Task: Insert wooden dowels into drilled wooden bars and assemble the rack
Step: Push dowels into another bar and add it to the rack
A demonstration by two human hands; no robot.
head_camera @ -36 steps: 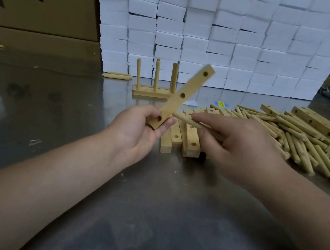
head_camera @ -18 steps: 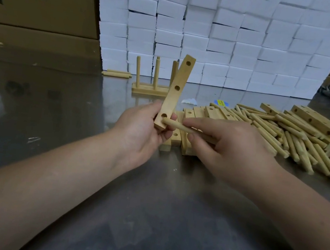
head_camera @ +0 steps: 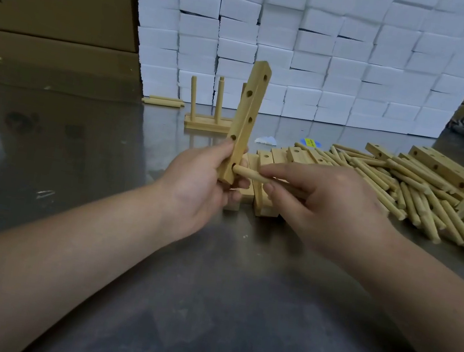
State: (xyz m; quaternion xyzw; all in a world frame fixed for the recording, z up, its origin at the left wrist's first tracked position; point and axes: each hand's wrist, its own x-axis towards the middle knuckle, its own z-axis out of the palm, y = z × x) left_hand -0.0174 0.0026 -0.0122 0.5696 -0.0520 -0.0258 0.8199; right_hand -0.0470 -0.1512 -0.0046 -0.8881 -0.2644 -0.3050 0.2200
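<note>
Dowel [head_camera: 250, 175] meets bar [head_camera: 244, 123] at the lowest hole; how deep the tip sits cannot be told. You hold the bar nearly upright above the steel table [head_camera: 205, 307], its top leaning slightly right, more holes running up its face. Your left hand [head_camera: 202, 183] grips the bar's lower end, thumb on the near side and fingers curled behind. Your right hand [head_camera: 326, 202] pinches the dowel between thumb and forefinger, the rod lying level and pointing left into the bar. Just beyond your hands, spare bars [head_camera: 266, 162] lie flat on the table. To your right sits a heap of loose dowels [head_camera: 403, 186] topped by drilled bars. Behind the held bar stands a rack [head_camera: 203, 117] with upright dowels, near a wall of white foam blocks [head_camera: 303, 51].
</note>
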